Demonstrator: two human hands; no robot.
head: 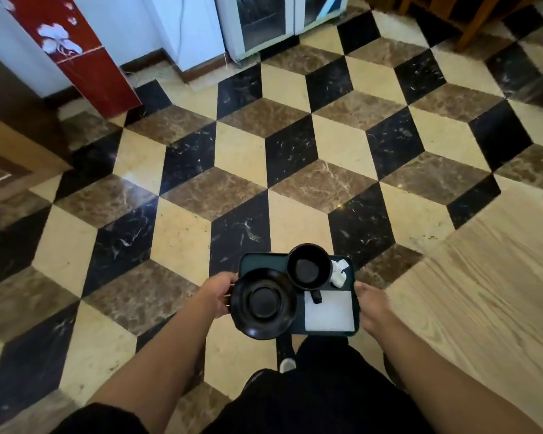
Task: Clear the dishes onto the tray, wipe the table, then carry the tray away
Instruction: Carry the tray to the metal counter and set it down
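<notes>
A dark green tray (257, 262) hangs in the air above the patterned floor, low in the middle of the view. My left hand (217, 296) grips its left edge and my right hand (373, 308) grips its right edge. On the tray a black saucer (264, 303) sits at the front left, overhanging the edge. Behind it stands a black cup (309, 267), handle pointing toward me. A flat white cloth (329, 310) lies at the front right and a crumpled white tissue (339, 272) at the back right.
A light wooden table (489, 270) fills the right side. A red floral panel (76, 51) and white cabinets (264, 23) stand along the far wall. Wooden chair legs (477, 23) show at the top right. Dark wooden furniture (10, 145) is at the left.
</notes>
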